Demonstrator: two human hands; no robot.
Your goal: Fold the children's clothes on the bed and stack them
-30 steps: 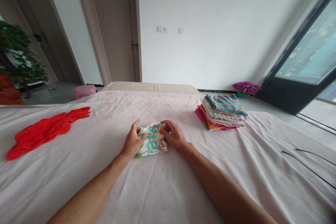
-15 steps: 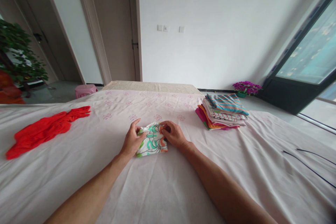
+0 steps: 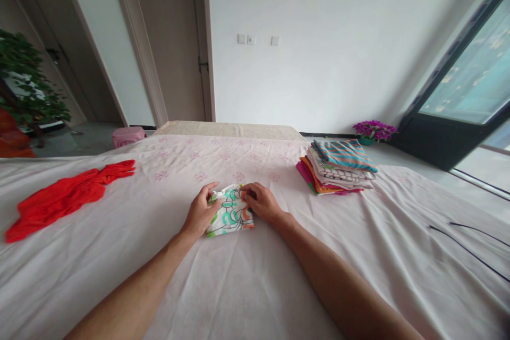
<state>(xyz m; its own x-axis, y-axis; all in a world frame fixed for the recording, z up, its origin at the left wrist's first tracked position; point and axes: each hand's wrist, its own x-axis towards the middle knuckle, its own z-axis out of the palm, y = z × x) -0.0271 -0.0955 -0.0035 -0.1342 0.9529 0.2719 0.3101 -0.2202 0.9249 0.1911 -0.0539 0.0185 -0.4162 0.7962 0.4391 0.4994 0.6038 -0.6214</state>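
A small folded white garment [image 3: 230, 214] with green, teal and orange print lies on the pale bedsheet [image 3: 223, 276] in front of me. My left hand [image 3: 201, 211] grips its left edge, thumb on top and the other fingers round the far side. On the opposite side, my right hand [image 3: 261, 201] pinches the upper right corner between thumb and curled fingers. The undersides of both grips are hidden by the cloth.
A crumpled red garment [image 3: 67, 199] lies to the left. To the right stands a stack of folded clothes [image 3: 338, 167], a striped one on top. Black cords [image 3: 470, 249] cross the right edge. Purple flowers [image 3: 374, 130] and a pink stool [image 3: 128, 137] stand beyond the bed.
Both hands keep nearly the same hold on the folded garment, which stays in place. The whole view has shifted very slightly.
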